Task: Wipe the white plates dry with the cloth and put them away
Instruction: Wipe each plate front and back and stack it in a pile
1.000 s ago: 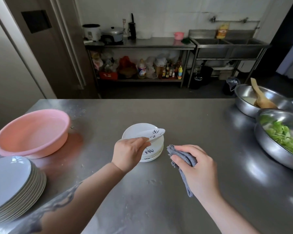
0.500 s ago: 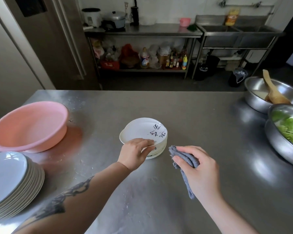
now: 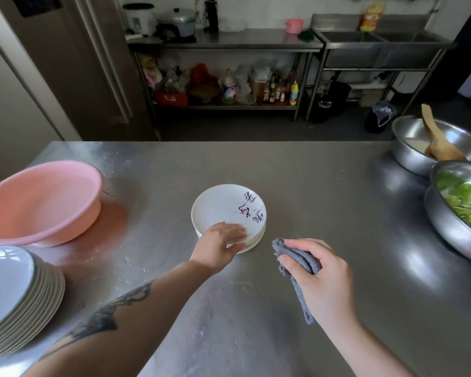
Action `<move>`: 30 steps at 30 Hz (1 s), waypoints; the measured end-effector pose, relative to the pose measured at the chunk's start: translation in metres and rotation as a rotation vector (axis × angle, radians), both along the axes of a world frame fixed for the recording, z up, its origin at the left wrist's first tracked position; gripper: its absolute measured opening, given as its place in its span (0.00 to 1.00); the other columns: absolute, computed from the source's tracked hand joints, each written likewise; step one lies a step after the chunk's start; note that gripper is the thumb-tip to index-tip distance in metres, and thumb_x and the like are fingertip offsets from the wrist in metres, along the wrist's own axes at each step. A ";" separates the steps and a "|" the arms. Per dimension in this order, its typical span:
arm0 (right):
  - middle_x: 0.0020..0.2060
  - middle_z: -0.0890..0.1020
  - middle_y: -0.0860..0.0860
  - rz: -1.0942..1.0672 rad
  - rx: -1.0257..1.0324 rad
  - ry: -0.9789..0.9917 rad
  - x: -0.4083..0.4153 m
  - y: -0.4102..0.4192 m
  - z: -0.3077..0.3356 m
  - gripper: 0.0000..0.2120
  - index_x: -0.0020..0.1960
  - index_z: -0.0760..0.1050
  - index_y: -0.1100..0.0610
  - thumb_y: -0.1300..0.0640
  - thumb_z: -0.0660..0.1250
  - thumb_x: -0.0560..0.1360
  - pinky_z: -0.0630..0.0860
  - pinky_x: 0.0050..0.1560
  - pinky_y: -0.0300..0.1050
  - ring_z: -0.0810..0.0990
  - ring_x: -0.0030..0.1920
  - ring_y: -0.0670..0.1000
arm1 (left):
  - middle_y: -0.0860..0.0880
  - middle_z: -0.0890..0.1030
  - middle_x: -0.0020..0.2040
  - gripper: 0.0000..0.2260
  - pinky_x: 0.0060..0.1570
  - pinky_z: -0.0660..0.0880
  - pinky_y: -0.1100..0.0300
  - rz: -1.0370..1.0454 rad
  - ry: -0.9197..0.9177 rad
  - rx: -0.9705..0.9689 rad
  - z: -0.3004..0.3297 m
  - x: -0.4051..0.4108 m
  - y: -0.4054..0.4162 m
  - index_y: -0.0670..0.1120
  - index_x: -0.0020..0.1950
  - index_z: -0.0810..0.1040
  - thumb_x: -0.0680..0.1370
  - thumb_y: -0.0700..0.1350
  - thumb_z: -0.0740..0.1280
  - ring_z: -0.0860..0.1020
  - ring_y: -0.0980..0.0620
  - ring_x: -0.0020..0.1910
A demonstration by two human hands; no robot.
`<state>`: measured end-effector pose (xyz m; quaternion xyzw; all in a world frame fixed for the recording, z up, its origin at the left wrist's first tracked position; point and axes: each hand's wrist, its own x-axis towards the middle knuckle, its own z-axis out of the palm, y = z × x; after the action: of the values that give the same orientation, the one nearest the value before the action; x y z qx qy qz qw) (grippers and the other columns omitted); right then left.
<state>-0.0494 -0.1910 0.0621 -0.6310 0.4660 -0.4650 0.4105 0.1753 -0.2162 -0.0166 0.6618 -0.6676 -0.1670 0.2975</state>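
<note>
A small stack of round, glossy white plates, the top one marked with black brush lettering and pink strokes, is being kept at the middle of the brushed steel worktop. Its near rim is being touched by the left hand, laid palm down with the fingers flat and the thumb under the edge, nothing being gripped. Just right of the stack, a crumpled grey woven cloth is being clutched in the closed right hand, one end dangling. Left of the stack a pink plastic basin is being shown, with grey-rimmed larger plates piled nearer. Far right of the stack, steel bowls are being used for greens and a wooden spoon.
</note>
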 end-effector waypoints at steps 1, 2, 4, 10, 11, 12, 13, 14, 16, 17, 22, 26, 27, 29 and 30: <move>0.43 0.83 0.40 0.004 0.005 0.008 0.001 0.000 -0.001 0.13 0.44 0.83 0.49 0.66 0.75 0.68 0.74 0.40 0.28 0.82 0.44 0.42 | 0.51 0.82 0.61 0.12 0.69 0.62 0.63 0.012 0.009 0.017 0.001 -0.001 -0.001 0.46 0.57 0.84 0.75 0.46 0.73 0.77 0.50 0.63; 0.43 0.83 0.40 0.008 0.008 0.014 0.002 0.001 -0.002 0.13 0.44 0.83 0.48 0.65 0.75 0.68 0.74 0.41 0.28 0.82 0.45 0.42 | 0.51 0.81 0.61 0.12 0.68 0.62 0.63 0.026 0.018 0.041 0.004 -0.002 -0.002 0.46 0.58 0.83 0.75 0.45 0.73 0.76 0.49 0.62; 0.44 0.83 0.39 0.017 0.010 0.028 0.004 0.004 -0.002 0.13 0.44 0.83 0.47 0.64 0.76 0.68 0.74 0.41 0.28 0.82 0.45 0.42 | 0.53 0.81 0.60 0.14 0.66 0.65 0.62 0.071 0.058 0.097 0.012 -0.008 0.001 0.48 0.60 0.82 0.75 0.45 0.73 0.75 0.49 0.61; 0.45 0.82 0.39 0.110 -0.055 0.072 0.010 0.014 0.004 0.13 0.44 0.82 0.45 0.62 0.76 0.67 0.78 0.46 0.41 0.81 0.48 0.43 | 0.67 0.78 0.57 0.11 0.54 0.63 0.80 0.372 0.371 0.000 0.032 -0.019 0.066 0.57 0.56 0.81 0.75 0.45 0.72 0.72 0.67 0.58; 0.45 0.82 0.39 0.138 -0.053 0.075 0.013 0.015 0.004 0.13 0.44 0.82 0.45 0.62 0.76 0.67 0.79 0.46 0.45 0.81 0.48 0.44 | 0.68 0.78 0.56 0.11 0.54 0.63 0.81 0.425 0.397 0.014 0.032 -0.018 0.083 0.58 0.55 0.81 0.75 0.45 0.72 0.73 0.68 0.58; 0.45 0.82 0.39 0.173 -0.051 0.075 0.017 0.017 0.003 0.13 0.44 0.82 0.46 0.62 0.76 0.67 0.79 0.46 0.46 0.81 0.48 0.44 | 0.67 0.79 0.55 0.10 0.54 0.64 0.79 0.480 0.422 0.034 0.030 -0.017 0.101 0.57 0.55 0.81 0.75 0.45 0.72 0.74 0.68 0.57; 0.45 0.82 0.38 0.215 -0.051 0.074 0.022 0.019 0.002 0.13 0.44 0.82 0.46 0.62 0.76 0.67 0.79 0.46 0.46 0.81 0.48 0.43 | 0.65 0.80 0.54 0.10 0.55 0.66 0.77 0.537 0.445 0.053 0.027 -0.015 0.120 0.56 0.54 0.82 0.75 0.44 0.72 0.75 0.66 0.57; 0.45 0.82 0.38 0.261 -0.053 0.075 0.028 0.022 0.000 0.13 0.44 0.82 0.45 0.63 0.77 0.67 0.78 0.47 0.43 0.81 0.49 0.42 | 0.64 0.81 0.53 0.09 0.55 0.67 0.75 0.591 0.461 0.063 0.024 -0.013 0.139 0.56 0.53 0.82 0.75 0.44 0.72 0.76 0.65 0.57; 0.45 0.82 0.37 0.360 -0.066 0.080 0.044 0.030 -0.004 0.15 0.44 0.82 0.44 0.63 0.77 0.67 0.74 0.50 0.33 0.80 0.49 0.40 | 0.64 0.81 0.51 0.09 0.55 0.70 0.72 0.700 0.474 0.039 0.019 -0.009 0.177 0.55 0.52 0.83 0.75 0.43 0.72 0.78 0.64 0.56; 0.44 0.82 0.37 0.405 -0.064 0.082 0.054 0.036 -0.006 0.15 0.44 0.82 0.44 0.63 0.77 0.67 0.72 0.49 0.29 0.80 0.49 0.39 | 0.64 0.81 0.51 0.09 0.57 0.71 0.69 0.752 0.478 0.018 0.018 -0.006 0.195 0.54 0.52 0.83 0.75 0.42 0.72 0.78 0.63 0.56; 0.43 0.83 0.40 0.603 -0.048 0.103 0.101 0.077 -0.006 0.13 0.44 0.82 0.46 0.63 0.76 0.67 0.71 0.48 0.27 0.80 0.48 0.40 | 0.62 0.83 0.49 0.12 0.49 0.70 0.77 1.008 0.499 -0.096 0.034 0.019 0.277 0.59 0.49 0.82 0.75 0.41 0.73 0.78 0.68 0.51; 0.44 0.83 0.42 0.684 -0.102 0.116 0.139 0.104 -0.005 0.12 0.44 0.83 0.51 0.65 0.77 0.66 0.70 0.48 0.26 0.80 0.48 0.41 | 0.58 0.84 0.48 0.12 0.48 0.71 0.72 1.147 0.501 -0.214 0.050 0.060 0.319 0.57 0.50 0.82 0.75 0.39 0.71 0.80 0.62 0.51; 0.44 0.82 0.41 0.693 -0.101 0.125 0.151 0.108 -0.006 0.12 0.44 0.83 0.51 0.65 0.77 0.66 0.70 0.48 0.26 0.80 0.48 0.41 | 0.56 0.84 0.47 0.12 0.49 0.73 0.67 1.174 0.517 -0.250 0.052 0.072 0.325 0.56 0.50 0.82 0.75 0.38 0.71 0.80 0.59 0.50; 0.44 0.82 0.41 0.694 -0.100 0.133 0.177 0.118 -0.008 0.12 0.43 0.83 0.51 0.66 0.77 0.65 0.70 0.47 0.26 0.80 0.47 0.41 | 0.55 0.84 0.45 0.14 0.49 0.75 0.61 1.211 0.537 -0.311 0.054 0.098 0.333 0.58 0.48 0.81 0.75 0.37 0.71 0.81 0.57 0.47; 0.44 0.82 0.41 0.683 -0.104 0.134 0.191 0.123 -0.008 0.12 0.43 0.83 0.51 0.66 0.77 0.65 0.70 0.47 0.26 0.80 0.47 0.41 | 0.55 0.84 0.44 0.14 0.48 0.75 0.63 1.220 0.542 -0.328 0.054 0.112 0.336 0.59 0.47 0.81 0.76 0.38 0.71 0.81 0.58 0.46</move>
<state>0.1420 -0.0683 0.0537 -0.7996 0.2296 -0.2817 0.4781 0.2876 0.1194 0.0377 0.8006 -0.0941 -0.0261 0.5912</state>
